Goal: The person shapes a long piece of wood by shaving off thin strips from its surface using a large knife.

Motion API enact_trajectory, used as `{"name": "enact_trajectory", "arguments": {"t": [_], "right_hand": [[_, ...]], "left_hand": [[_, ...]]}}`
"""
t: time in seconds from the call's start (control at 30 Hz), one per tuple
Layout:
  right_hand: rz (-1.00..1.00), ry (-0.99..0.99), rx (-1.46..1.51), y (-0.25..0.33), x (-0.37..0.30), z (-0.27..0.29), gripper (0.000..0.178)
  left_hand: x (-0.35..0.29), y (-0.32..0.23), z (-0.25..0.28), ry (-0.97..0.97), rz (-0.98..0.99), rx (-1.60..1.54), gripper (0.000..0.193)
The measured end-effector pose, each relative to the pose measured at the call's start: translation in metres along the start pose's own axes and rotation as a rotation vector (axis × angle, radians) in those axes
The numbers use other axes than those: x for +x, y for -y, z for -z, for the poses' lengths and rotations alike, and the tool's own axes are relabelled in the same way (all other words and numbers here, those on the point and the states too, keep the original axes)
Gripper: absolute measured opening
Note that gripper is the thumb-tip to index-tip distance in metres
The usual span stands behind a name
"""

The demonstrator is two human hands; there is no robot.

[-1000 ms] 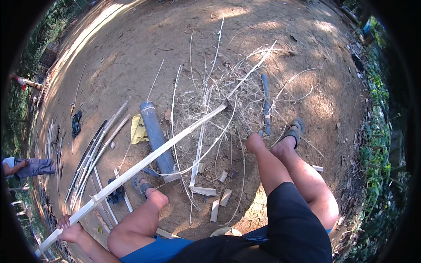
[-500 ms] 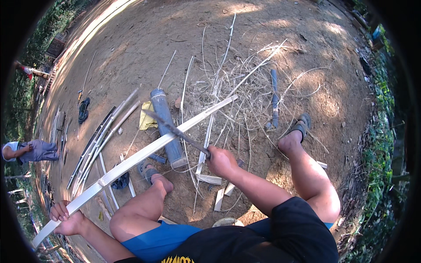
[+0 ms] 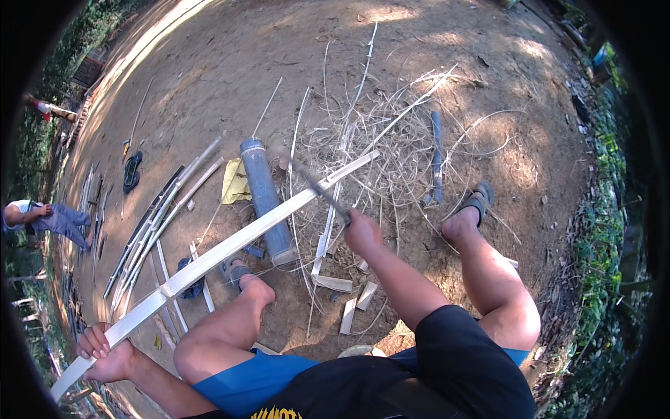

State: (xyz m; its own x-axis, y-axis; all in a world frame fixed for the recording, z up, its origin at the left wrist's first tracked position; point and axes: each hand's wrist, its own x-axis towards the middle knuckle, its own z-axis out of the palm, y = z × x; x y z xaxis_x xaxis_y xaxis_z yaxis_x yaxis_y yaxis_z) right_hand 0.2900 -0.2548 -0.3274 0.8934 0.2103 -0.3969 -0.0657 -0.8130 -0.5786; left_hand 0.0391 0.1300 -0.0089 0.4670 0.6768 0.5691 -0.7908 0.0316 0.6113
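Head view: the left hand (image 3: 108,356) is closed around the near end of a long pale strip (image 3: 234,244), which slants up across the person's left leg side toward the middle of the ground (image 3: 216,91). The right hand (image 3: 364,234) is clenched on the end of a long dark blade (image 3: 319,190), its tip blurred; the blade crosses the strip close to its far end, though whether they touch I cannot tell. Under the strip's line lies a thick blue-grey cylinder (image 3: 262,185), a yellow piece (image 3: 236,183) just beside it. Beyond the strip's far end spreads a tangle of thin shavings (image 3: 398,143), with a slimmer blue tube (image 3: 437,143) at its right. Long poles (image 3: 159,220) lie to the left, and farther off another person (image 3: 59,220) shows
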Motion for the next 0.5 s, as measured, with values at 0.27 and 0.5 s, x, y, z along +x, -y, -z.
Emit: {"name": "enact_trajectory", "arguments": {"t": [0.27, 0.5], "right_hand": [[0.199, 0.114, -0.127, -0.011, -0.013, 0.005, 0.020], [-0.450, -0.088, -0.019, -0.141, 0.078, 0.002, 0.035]], "left_hand": [[0.004, -0.001, 0.012, 0.052, 0.044, -0.019, 0.085], [0.014, 0.004, 0.040, -0.004, 0.125, -0.048, 0.088]]}}
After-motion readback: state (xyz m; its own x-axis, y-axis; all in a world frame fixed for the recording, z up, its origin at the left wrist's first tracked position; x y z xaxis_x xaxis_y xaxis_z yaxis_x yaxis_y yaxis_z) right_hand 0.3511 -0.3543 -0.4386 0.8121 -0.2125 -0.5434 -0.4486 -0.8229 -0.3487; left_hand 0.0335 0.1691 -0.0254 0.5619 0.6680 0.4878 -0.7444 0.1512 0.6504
